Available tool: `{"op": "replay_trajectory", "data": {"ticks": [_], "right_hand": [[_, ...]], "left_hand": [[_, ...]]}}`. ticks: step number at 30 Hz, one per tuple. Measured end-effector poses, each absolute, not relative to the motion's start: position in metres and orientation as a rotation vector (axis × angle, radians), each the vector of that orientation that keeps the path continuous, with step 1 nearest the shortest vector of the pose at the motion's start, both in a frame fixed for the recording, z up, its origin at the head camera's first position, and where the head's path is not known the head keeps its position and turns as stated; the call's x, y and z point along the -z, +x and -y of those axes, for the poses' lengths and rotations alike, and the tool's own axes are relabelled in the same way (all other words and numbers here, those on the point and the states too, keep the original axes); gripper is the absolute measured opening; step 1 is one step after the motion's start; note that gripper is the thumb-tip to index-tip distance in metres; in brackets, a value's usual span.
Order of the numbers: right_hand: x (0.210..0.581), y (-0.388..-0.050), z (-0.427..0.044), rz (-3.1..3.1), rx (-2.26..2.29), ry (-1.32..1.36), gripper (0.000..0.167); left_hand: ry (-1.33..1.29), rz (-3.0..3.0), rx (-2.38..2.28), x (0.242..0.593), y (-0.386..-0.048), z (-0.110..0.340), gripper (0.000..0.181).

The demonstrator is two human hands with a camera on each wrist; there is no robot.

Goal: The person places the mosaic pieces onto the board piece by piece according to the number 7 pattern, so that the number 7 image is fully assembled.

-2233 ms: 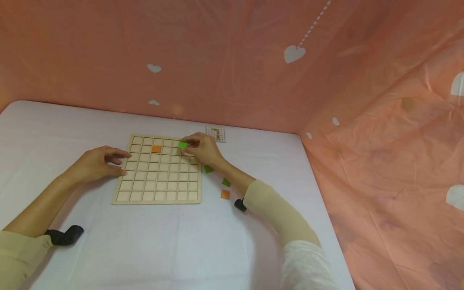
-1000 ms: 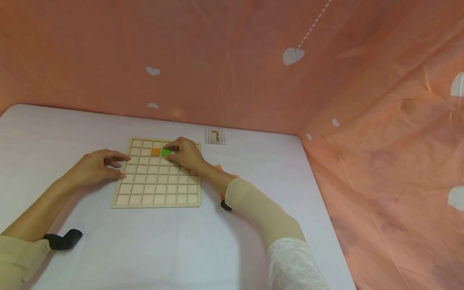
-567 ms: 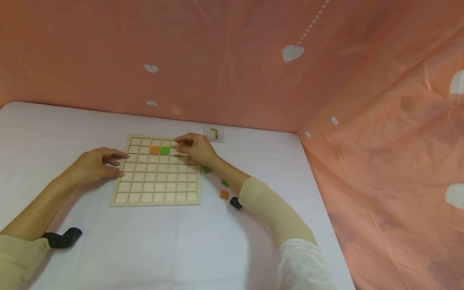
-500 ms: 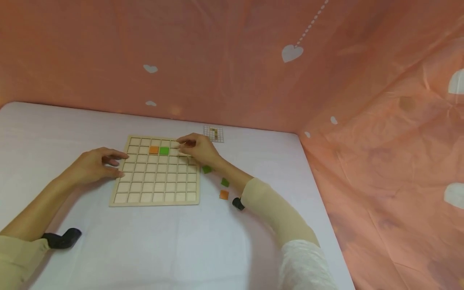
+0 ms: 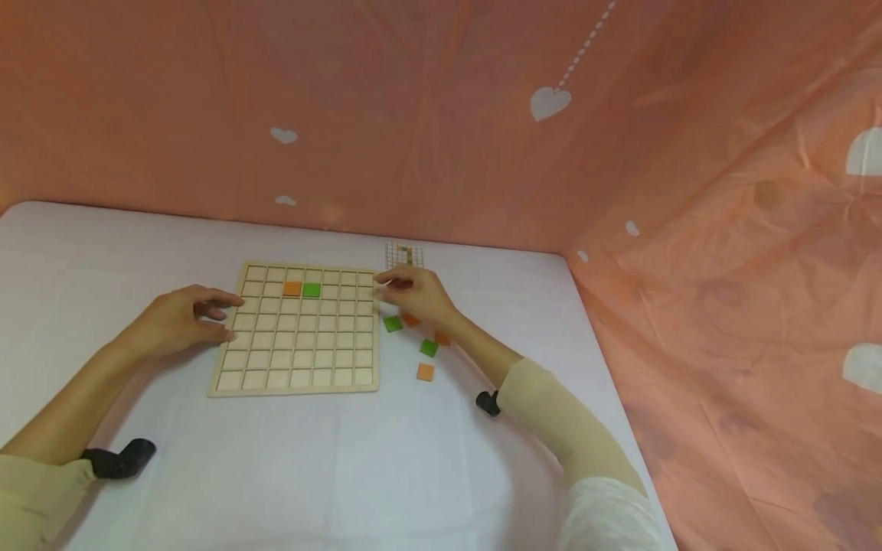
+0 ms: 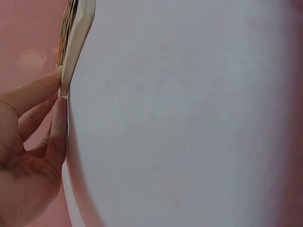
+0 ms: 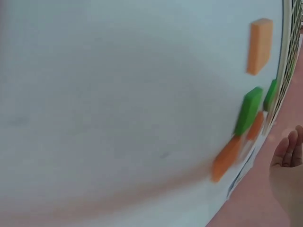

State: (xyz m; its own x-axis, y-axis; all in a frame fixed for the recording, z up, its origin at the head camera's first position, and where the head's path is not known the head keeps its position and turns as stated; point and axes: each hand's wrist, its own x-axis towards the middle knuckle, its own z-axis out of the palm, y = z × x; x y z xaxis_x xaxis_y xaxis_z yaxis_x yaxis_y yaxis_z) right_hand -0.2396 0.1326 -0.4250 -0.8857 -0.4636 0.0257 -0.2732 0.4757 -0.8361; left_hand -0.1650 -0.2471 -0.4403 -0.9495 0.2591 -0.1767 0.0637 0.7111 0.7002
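Note:
A pale wooden grid board (image 5: pixel 275 357) lies on the white table. An orange square tile (image 5: pixel 292 288) and a green square tile (image 5: pixel 311 291) sit side by side in its second row from the far edge. My left hand (image 5: pixel 175 317) touches the board's left edge with thumb and fingertips spread; the left wrist view shows these fingertips against the board's rim (image 6: pixel 78 45). Just off the board's far right corner hovers my right hand (image 5: pixel 422 294), its fingers loosely bent. Between them I see no tile, and the right wrist view shows this hand (image 7: pixel 287 177) only partly.
Loose tiles lie right of the board: a green one (image 5: pixel 393 324), another green one (image 5: pixel 429 348), an orange one (image 5: pixel 426 372) and further orange ones partly behind my right hand. A small printed pattern card (image 5: pixel 403 254) lies beyond. Pink heart-printed cloth (image 5: pixel 413 153) rises behind the table.
My right hand brought the green tile onto the board beside the orange one, let go, and moved right, off the board. More loose tiles now show. My left hand has stayed at the edge.

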Motion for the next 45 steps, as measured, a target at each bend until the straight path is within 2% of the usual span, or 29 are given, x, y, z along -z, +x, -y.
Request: {"op": "replay_trajectory", "data": {"ticks": [11, 20, 26, 45], "right_hand": [[0.436, -0.231, -0.169, -2.568, 1.330, -0.601, 0.025], [0.445, -0.230, -0.187, -2.543, 1.244, -0.662, 0.030], [0.452, -0.231, -0.192, -2.540, 1.169, -0.734, 0.032], [0.462, -0.229, -0.190, -2.587, 1.227, -0.775, 0.021]], "left_hand": [[0.257, -2.646, -1.079, 0.438, -0.167, 0.248, 0.059], [0.235, -2.636, -1.087, 0.440, -0.164, 0.249, 0.059], [0.234, -2.642, -1.098, 0.441, -0.165, 0.249, 0.059], [0.213, -2.636, -1.102, 0.440, -0.164, 0.246, 0.059]]}}
